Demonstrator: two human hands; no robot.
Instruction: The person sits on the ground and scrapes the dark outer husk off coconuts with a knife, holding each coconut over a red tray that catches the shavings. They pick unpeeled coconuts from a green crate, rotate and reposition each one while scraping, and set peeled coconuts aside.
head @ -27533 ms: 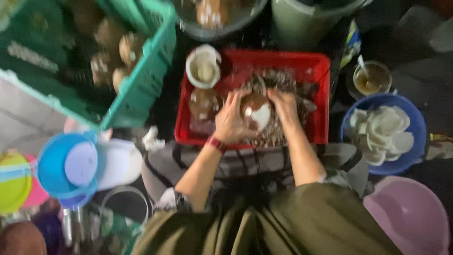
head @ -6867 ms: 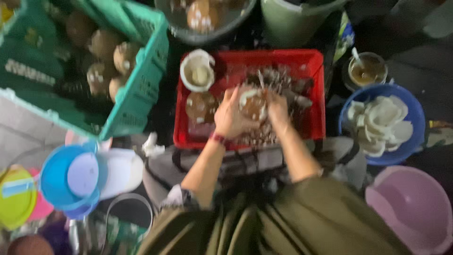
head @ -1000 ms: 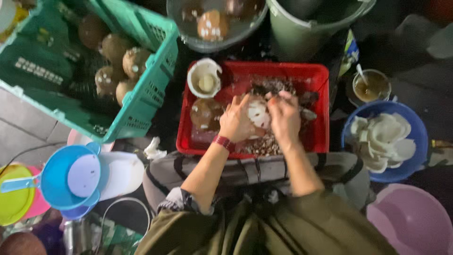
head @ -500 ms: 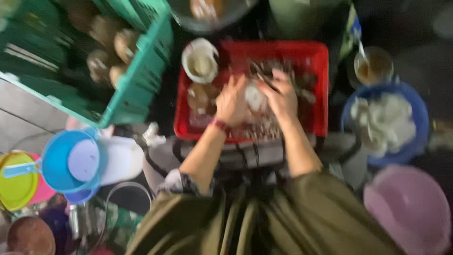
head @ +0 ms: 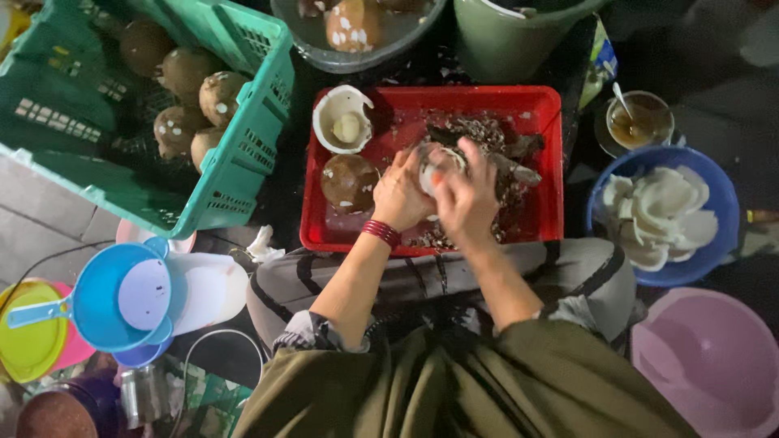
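Note:
Over a red plastic tray (head: 552, 146), my left hand (head: 402, 195) and my right hand (head: 469, 199) both close around a coconut piece (head: 434, 162) with white flesh showing between the fingers. A red band sits on my left wrist. In the tray lie a whole brown coconut (head: 349, 182), an opened half shell with white flesh (head: 341, 122) and a heap of dark shell scraps (head: 495, 142). Any tool in my right hand is hidden by the fingers.
A green crate (head: 243, 146) of brown coconuts stands at the left. A blue bowl (head: 714, 243) of white coconut pieces is at the right, a pink basin (head: 706, 365) below it. A grey basin (head: 357, 49), a green bucket (head: 519, 32), a cup (head: 641, 122) and a blue scoop (head: 122, 296) surround the tray.
The view has steadied and shifted slightly. My hands stay on the coconut piece over the tray, turning it a little.

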